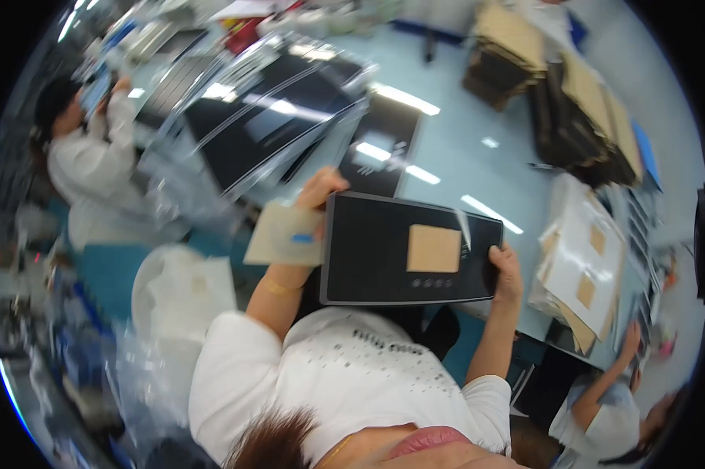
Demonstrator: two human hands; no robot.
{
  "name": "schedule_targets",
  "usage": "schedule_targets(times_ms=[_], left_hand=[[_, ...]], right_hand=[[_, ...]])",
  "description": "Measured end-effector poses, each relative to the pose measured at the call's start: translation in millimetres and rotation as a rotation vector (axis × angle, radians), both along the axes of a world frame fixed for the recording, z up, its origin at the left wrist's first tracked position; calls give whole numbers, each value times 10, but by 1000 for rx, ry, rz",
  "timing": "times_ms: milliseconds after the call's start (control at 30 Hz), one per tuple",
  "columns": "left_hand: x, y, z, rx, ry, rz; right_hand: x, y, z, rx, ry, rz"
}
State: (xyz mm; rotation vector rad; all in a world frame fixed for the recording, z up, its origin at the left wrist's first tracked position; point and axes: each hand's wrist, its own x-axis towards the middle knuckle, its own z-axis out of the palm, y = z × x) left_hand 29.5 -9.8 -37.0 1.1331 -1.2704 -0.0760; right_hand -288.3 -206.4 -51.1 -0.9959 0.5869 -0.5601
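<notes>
A flat black panel (368,258) with a pale rim is held up in front of my chest, slightly tilted. A tan square sticker (433,248) and a row of small round marks show on its face. My right hand (507,272) grips the panel's right edge, thumb on the front. At the left edge is my left hand (323,189), its fingers curled and partly hidden. A pale, see-through sheet (282,234) with a small blue strip hangs by that hand, and I cannot tell exactly how it is held. Another dark panel (380,144) lies on the table just beyond.
Dark panels in clear plastic (270,117) lie at the far left. Brown-edged stacks (505,47) stand at the far right, with white sheets (579,258) piled nearer. A round white stool (161,293) is at my left. One person (94,172) works at left, another (602,418) at right.
</notes>
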Motion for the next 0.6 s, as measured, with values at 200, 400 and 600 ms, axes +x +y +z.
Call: schedule_targets(times_ms=[200, 400, 600], left_hand=[[95, 107, 204, 452, 618, -34], [52, 197, 52, 702, 75, 328], [19, 282, -33, 878, -349, 458]], right_hand=[[37, -387, 1033, -636, -126, -943], [316, -1908, 1768, -1918, 353, -1190], [444, -3151, 1341, -1797, 1209, -682]])
